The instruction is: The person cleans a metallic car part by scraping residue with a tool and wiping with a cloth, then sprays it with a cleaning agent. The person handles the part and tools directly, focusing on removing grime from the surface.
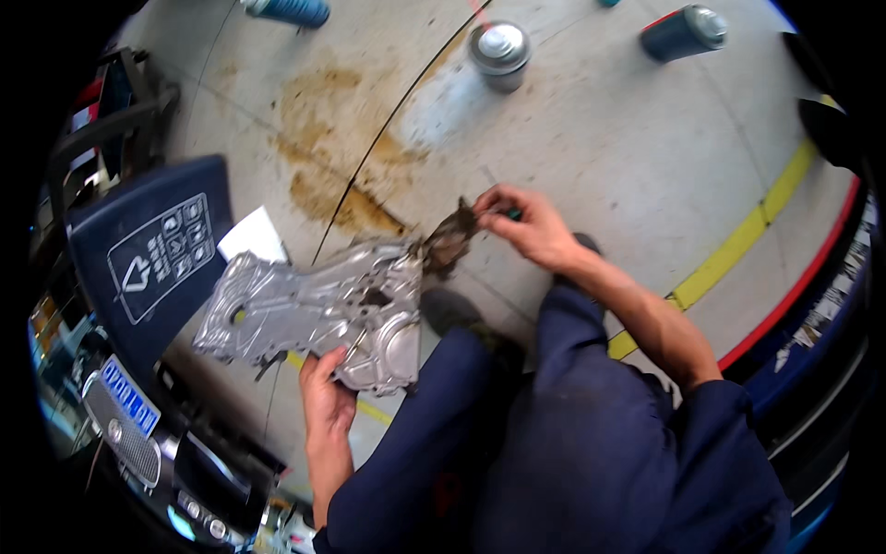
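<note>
My left hand grips the lower edge of a cast aluminium engine cover, with the thumb on its face. The cover is tilted over the floor, its ribbed side towards me, and has several holes. At its right end my right hand pinches a crumpled, grimy brown cloth-like piece. That piece touches the cover's upper right corner or lies just behind it; I cannot tell which. A small green item shows between the right fingers, mostly hidden.
Dark blue bin with white symbols at left, white sheet beside it. Brown stains mark the concrete floor. Spray cans stand beyond: a silver-topped one, a dark one, a blue one. A car front is lower left.
</note>
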Tool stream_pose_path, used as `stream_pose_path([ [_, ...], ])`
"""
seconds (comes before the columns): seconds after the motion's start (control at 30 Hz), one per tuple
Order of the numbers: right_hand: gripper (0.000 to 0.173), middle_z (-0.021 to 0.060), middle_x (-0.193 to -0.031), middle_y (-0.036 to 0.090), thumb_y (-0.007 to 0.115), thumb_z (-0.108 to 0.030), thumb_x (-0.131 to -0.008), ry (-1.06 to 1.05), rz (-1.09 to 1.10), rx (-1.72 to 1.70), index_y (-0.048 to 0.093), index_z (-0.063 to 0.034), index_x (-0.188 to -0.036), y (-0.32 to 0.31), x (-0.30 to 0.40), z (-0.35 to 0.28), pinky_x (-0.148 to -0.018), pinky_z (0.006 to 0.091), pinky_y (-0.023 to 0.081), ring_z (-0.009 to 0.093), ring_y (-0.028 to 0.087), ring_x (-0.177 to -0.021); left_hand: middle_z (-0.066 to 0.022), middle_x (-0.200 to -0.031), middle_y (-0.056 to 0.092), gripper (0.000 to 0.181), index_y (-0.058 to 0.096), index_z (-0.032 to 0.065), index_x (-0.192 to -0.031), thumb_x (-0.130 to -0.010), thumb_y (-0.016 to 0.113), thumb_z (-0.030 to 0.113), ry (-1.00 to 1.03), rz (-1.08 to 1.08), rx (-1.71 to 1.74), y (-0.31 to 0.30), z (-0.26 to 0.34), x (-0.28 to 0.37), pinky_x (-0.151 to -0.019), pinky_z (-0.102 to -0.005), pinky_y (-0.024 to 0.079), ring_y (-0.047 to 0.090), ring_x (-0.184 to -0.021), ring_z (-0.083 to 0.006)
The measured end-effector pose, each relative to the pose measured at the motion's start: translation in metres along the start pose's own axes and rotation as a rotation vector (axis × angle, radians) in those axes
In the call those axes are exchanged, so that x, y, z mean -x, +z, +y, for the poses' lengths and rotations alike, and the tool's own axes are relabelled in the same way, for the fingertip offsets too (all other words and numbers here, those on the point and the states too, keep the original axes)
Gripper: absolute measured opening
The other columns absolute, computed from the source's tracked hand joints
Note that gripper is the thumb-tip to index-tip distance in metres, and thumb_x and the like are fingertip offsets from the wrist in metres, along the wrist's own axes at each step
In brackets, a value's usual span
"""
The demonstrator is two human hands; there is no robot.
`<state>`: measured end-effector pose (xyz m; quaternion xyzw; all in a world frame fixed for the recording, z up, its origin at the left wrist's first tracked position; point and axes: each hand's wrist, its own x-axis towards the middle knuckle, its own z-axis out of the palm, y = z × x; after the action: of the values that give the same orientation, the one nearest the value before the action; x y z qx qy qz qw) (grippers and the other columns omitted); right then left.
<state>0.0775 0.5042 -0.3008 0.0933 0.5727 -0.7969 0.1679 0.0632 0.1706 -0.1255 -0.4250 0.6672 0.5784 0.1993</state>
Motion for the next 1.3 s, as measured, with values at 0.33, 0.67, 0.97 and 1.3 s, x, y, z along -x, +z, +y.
stream_pose_path([
  [0.33, 0.023, 0.0087, -0.099, 0.074, 0.068, -0.014, -0.094, 0.083, 0.061, 0.082, 0.07, -0.003, -0.114, 0.04, -0.009, 0.012, -0.083, 0.0327, 0.053, 0.014, 0.067, -0.092, -0.0173, -0.115, 0.067, 0.042, 0.056, -0.0088, -0.125, -0.083, 0.059, -0.009, -0.041, 0.056, 0.116, -0.01, -0.048, -0.003, -0.097, -0.0447, 0.055, 0.067, -0.104, -0.0287],
  [0.67, 0.019, 0.0138, -0.098, 0.068, 0.073, -0.016, -0.088, -0.113, -0.121, 0.546, 0.076, -0.0066, -0.104, 0.097, -0.048, 0.034, -0.08, 0.0435, 0.054, 0.036, 0.067, -0.092, -0.0155, -0.122, 0.065, 0.05, 0.054, -0.0075, -0.13, -0.08, 0.06, -0.01, -0.125, 0.075, 0.138, 0.0, -0.059, -0.019, -0.102, -0.043, 0.051, 0.064, -0.111, -0.0272],
  [0.97, 0.021, 0.0188, -0.092, 0.069, 0.071, -0.023, -0.089, -0.045, -0.295, 0.454, 0.073, -0.0014, -0.092, 0.077, -0.041, 0.018, -0.079, 0.0492, 0.053, 0.039, 0.066, -0.091, -0.0144, -0.112, 0.067, 0.033, 0.06, -0.006, -0.113, -0.08, 0.062, -0.009, -0.095, 0.102, 0.157, 0.0, -0.068, -0.014, -0.092, -0.0397, 0.054, 0.065, -0.101, -0.0248],
  [1.3, 0.026, 0.0174, -0.092, 0.073, 0.075, -0.016, -0.083, -0.045, -0.523, 0.69, 0.076, -0.0102, -0.108, 0.094, -0.071, -0.008, -0.077, 0.0464, 0.055, 0.038, 0.069, -0.09, -0.0175, -0.115, 0.061, 0.036, 0.052, -0.0062, -0.114, -0.08, 0.064, -0.008, -0.151, 0.151, 0.096, -0.011, -0.078, -0.019, -0.092, -0.0402, 0.054, 0.061, -0.107, -0.0259],
])
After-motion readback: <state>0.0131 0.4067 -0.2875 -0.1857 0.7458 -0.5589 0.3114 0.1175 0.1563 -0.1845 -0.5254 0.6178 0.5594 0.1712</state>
